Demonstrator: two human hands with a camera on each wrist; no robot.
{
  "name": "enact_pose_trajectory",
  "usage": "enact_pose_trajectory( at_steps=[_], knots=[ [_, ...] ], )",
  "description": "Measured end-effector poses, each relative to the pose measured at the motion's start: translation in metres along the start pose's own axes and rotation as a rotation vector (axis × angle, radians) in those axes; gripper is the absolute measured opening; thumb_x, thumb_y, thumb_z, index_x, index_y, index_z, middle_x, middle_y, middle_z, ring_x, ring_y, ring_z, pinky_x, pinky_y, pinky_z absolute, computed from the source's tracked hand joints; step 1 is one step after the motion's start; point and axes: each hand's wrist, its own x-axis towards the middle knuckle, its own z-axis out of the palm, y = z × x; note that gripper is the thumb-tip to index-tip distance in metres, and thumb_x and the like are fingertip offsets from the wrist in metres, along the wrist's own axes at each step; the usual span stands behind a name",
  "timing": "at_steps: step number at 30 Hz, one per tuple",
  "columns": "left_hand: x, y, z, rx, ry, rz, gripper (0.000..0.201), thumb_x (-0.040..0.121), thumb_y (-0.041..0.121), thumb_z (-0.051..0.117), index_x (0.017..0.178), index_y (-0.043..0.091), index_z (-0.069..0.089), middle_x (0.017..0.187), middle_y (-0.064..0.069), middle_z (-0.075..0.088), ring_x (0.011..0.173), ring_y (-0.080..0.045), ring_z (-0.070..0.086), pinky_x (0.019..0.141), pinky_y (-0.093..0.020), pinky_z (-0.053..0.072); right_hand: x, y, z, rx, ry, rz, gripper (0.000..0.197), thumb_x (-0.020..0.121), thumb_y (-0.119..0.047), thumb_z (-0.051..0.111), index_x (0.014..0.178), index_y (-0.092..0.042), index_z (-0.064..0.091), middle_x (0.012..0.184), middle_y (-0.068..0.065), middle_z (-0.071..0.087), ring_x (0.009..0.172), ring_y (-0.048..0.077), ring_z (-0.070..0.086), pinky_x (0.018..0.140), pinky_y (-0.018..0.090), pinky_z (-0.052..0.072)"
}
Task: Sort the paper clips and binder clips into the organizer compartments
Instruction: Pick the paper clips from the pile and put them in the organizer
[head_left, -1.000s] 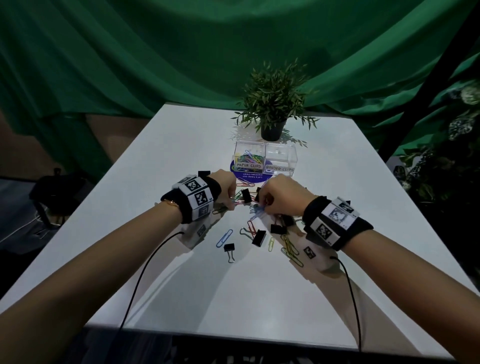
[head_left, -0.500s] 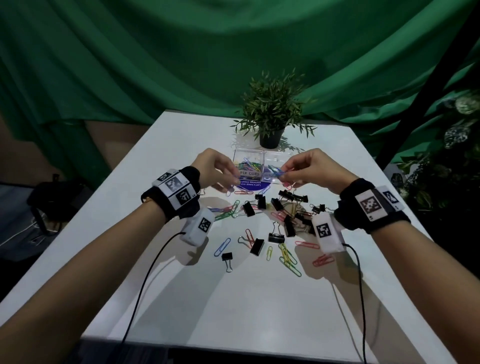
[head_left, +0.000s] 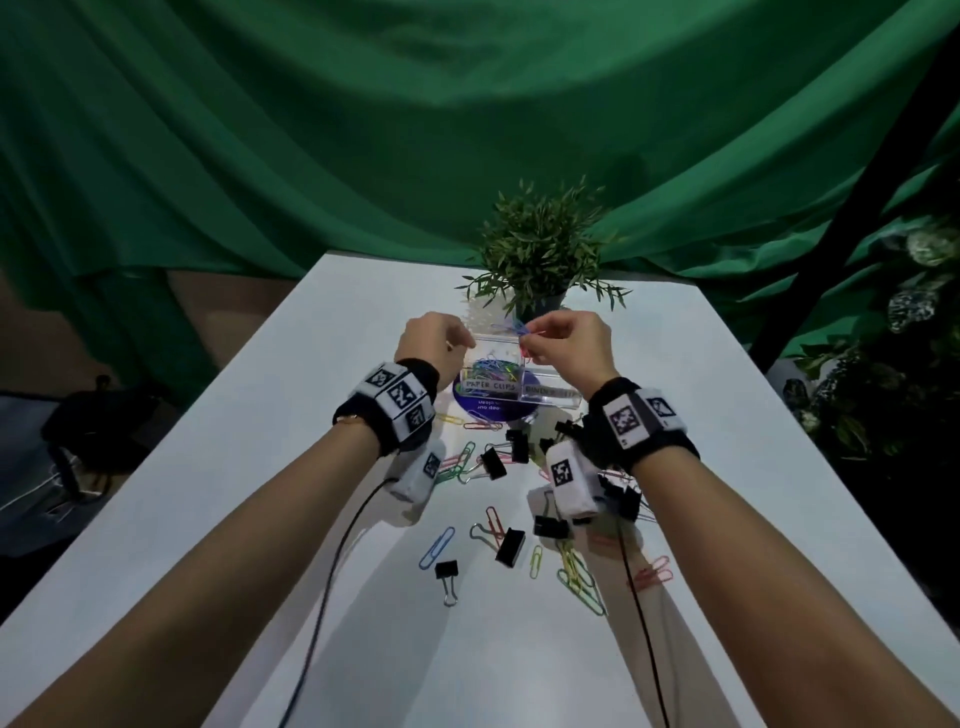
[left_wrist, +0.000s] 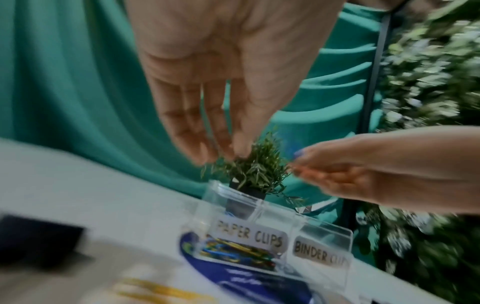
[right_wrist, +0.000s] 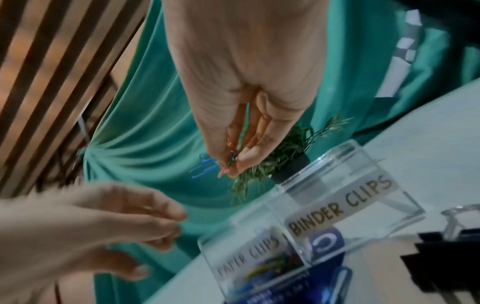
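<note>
Paper clips (head_left: 511, 328) in blue and red are pinched in the grip of the right hand (head_left: 563, 340), held above the clear organizer (head_left: 550, 397) at the desk's far centre. Beside it, at 9 o'clock, the left hand (head_left: 434, 340) hangs over the compartment labelled "PAPER CLIPS" (left_wrist: 250, 236); its fingers (left_wrist: 187, 131) point down, drawn narrowly together, and the wrist view shows nothing plainly held between them. That left-hand compartment already holds a heap of coloured clips, while the one labelled "BINDER CLIPS" (right_wrist: 342, 207), at 3 o'clock from it, looks empty. By that showing, the sort is partly done for paper clips and not yet begun for binder clips.

Toward 6 o'clock from the organizer, much remains scattered on the white desk (head_left: 291, 467): black binder clips (head_left: 510, 546) lie mixed with loose coloured paper clips (head_left: 436, 546), several partly hidden under the wrists. A blue round card (head_left: 480, 410) lies beneath the organizer, and a small potted plant (head_left: 540, 260) stands just behind it at 12 o'clock, before a green curtain (head_left: 363, 130).
</note>
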Motion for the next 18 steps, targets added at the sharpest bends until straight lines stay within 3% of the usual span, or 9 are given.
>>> enact_pose_trajectory(
  at_steps=[2,4,6,8,11,14,16,18],
  knots=[
    [-0.013,-0.009,-0.015,0.193,-0.246,-0.032,0.016,0.080,0.015,0.073,0.095,0.011,0.073,0.100,-0.007,0.073,0.084,-0.020,0.064,0.075,-0.026,0.052,0.010,0.004,0.016,-0.200,0.023,-0.084,0.007,0.077,-0.003,0.073,0.083,-0.006,0.073,0.074,0.011,0.071,0.056,0.006,0.063,0.062,0.020,0.057],
    [-0.028,-0.017,-0.025,0.387,-0.565,-0.091,0.044,0.068,0.028,0.084,0.106,0.011,0.069,0.103,-0.006,0.071,0.082,-0.018,0.060,0.065,-0.021,0.051,0.020,0.006,0.028,-0.405,-0.028,-0.140,0.010,0.077,-0.007,0.072,0.087,-0.009,0.075,0.082,0.010,0.074,0.071,0.015,0.065,0.070,0.027,0.056],
    [-0.039,-0.021,-0.028,0.473,-0.703,-0.128,0.061,0.059,0.034,0.089,0.110,0.012,0.064,0.104,-0.007,0.073,0.078,-0.017,0.061,0.053,-0.018,0.048,0.025,0.005,0.033,-0.600,-0.168,-0.148,0.025,0.077,-0.012,0.073,0.103,-0.013,0.073,0.092,0.009,0.074,0.082,0.019,0.066,0.077,0.028,0.054],
    [-0.047,-0.024,-0.023,0.535,-0.716,-0.124,0.065,0.053,0.037,0.091,0.105,0.012,0.061,0.099,-0.006,0.073,0.073,-0.019,0.062,0.057,-0.021,0.050,0.023,0.002,0.033,-0.691,-0.187,-0.204,0.037,0.077,-0.014,0.073,0.114,-0.017,0.068,0.097,0.008,0.071,0.088,0.023,0.066,0.082,0.035,0.055],
    [-0.053,-0.024,-0.012,0.603,-0.657,-0.086,0.055,0.052,0.038,0.091,0.090,0.015,0.060,0.078,0.001,0.066,0.071,-0.020,0.061,0.069,-0.027,0.053,0.007,-0.006,0.028,-0.691,-0.128,-0.374,0.023,0.078,-0.011,0.069,0.100,-0.016,0.072,0.091,0.005,0.068,0.081,0.020,0.063,0.076,0.037,0.055],
    [-0.056,-0.020,-0.007,0.586,-0.600,-0.045,0.037,0.060,0.035,0.088,0.083,0.011,0.072,0.055,0.007,0.059,0.065,-0.016,0.062,0.067,-0.027,0.052,-0.016,-0.008,0.024,-0.753,-0.430,-0.391,0.013,0.078,-0.012,0.070,0.089,-0.014,0.077,0.086,0.005,0.074,0.076,0.017,0.064,0.077,0.038,0.056],
    [-0.057,-0.019,-0.005,0.575,-0.584,-0.024,0.032,0.062,0.035,0.086,0.082,0.012,0.075,0.053,0.007,0.059,0.065,-0.015,0.061,0.065,-0.025,0.050,-0.030,-0.004,0.022,-0.801,-0.625,-0.344,0.013,0.077,-0.018,0.073,0.089,-0.017,0.078,0.087,0.003,0.075,0.075,0.014,0.063,0.077,0.035,0.055],
    [-0.058,-0.020,-0.006,0.560,-0.577,-0.035,0.031,0.062,0.036,0.086,0.082,0.014,0.076,0.060,0.005,0.065,0.068,-0.015,0.062,0.064,-0.024,0.049,-0.043,-0.002,0.021,-0.816,-0.759,-0.301,0.015,0.073,-0.030,0.078,0.087,-0.025,0.078,0.083,-0.004,0.074,0.074,0.010,0.064,0.070,0.033,0.055]
  ],
)
